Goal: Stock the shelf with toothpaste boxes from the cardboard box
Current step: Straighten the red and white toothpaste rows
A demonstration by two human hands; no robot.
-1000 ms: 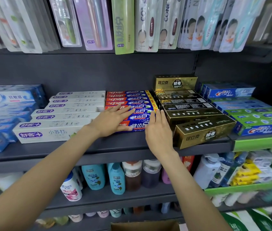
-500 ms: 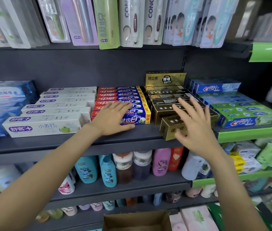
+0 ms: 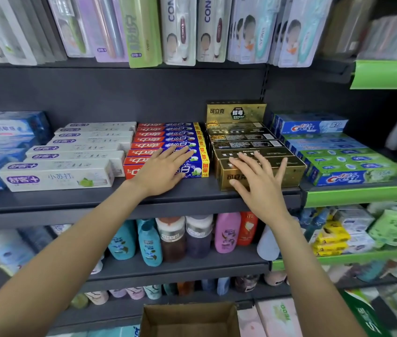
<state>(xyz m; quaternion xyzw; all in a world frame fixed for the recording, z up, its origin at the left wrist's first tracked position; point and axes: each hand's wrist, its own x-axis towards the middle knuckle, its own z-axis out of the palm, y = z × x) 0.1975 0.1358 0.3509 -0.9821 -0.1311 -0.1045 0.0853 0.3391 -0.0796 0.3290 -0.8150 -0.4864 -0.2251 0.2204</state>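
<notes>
A row of red-and-blue toothpaste boxes (image 3: 166, 137) lies on the dark shelf (image 3: 187, 193). My left hand (image 3: 162, 170) rests flat on the front box of that row, fingers straight. To the right stands a row of gold toothpaste boxes (image 3: 248, 144). My right hand (image 3: 256, 181) presses with spread fingers on the front gold box (image 3: 292, 173), which sits square at the shelf's edge. The brown cardboard box (image 3: 190, 319) stands open at the bottom, below the shelves.
White toothpaste boxes (image 3: 71, 164) and blue ones (image 3: 0, 142) fill the shelf's left; Crest boxes (image 3: 338, 156) fill the right. Toothbrush packs (image 3: 180, 30) hang above. Shampoo bottles (image 3: 173, 239) line the shelf below.
My right hand left the gap beside the blue boxes and moved right onto the gold boxes. The front gold box, earlier skewed and jutting out, now sits straight. My left hand stayed put.
</notes>
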